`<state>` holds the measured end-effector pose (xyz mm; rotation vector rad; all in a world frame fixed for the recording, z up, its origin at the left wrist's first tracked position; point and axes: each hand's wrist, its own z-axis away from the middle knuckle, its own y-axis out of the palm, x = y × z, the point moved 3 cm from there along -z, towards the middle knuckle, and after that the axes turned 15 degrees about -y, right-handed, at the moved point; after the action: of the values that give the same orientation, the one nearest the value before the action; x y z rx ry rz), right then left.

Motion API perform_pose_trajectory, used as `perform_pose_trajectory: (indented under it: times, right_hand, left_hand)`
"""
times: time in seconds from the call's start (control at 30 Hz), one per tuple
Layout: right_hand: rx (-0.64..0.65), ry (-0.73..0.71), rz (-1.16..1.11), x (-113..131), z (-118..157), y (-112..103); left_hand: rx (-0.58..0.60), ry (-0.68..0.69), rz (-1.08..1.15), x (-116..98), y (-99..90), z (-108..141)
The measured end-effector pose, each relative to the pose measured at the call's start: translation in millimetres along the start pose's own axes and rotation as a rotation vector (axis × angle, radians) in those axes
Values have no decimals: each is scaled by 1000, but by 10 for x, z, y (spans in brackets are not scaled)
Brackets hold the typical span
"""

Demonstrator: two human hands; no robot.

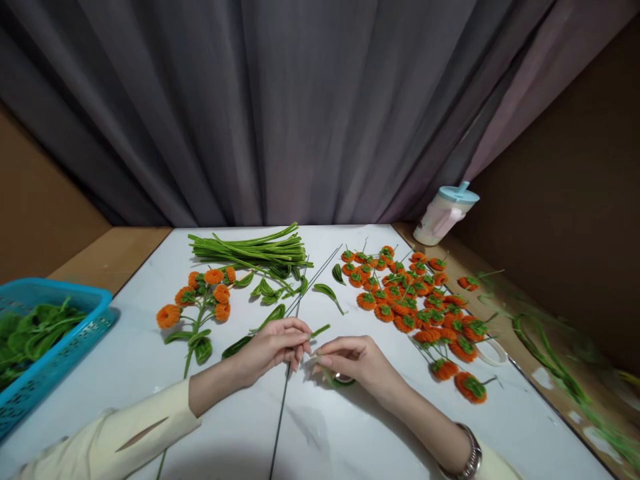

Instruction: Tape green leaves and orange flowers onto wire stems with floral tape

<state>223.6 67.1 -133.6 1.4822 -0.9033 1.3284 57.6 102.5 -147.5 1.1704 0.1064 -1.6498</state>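
My left hand [280,343] is closed on a fuzzy green chenille stem [321,331], whose short tip sticks out past the fingers to the right. Just beside it, my right hand [357,363] is pinched; what lies between thumb and finger is too small to make out. A roll [344,380] with a green edge is partly hidden under my right hand. Close behind my left hand lie green chenille leaves [271,316]. To the left rests a finished-looking branch with orange fuzzy persimmons [169,316] and green leaves.
A bundle of green stems [250,248] lies at the back of the white table [320,440]. Many orange persimmons [395,293] with wire ends spread over the right side. A blue basket [65,353] of leaves stands left. A lidded cup [445,215] stands back right.
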Motion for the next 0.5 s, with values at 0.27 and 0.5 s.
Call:
perform_pose_trajectory:
  times: [0.27,0.5]
  right_hand:
    - [11,-138,99,51,-26,-38]
    - [-53,-141,101,54,-16,-26]
  left_hand:
    - [-5,-22,7,-16,-4,-12]
    - [13,-26,-69,8,-11,-11]
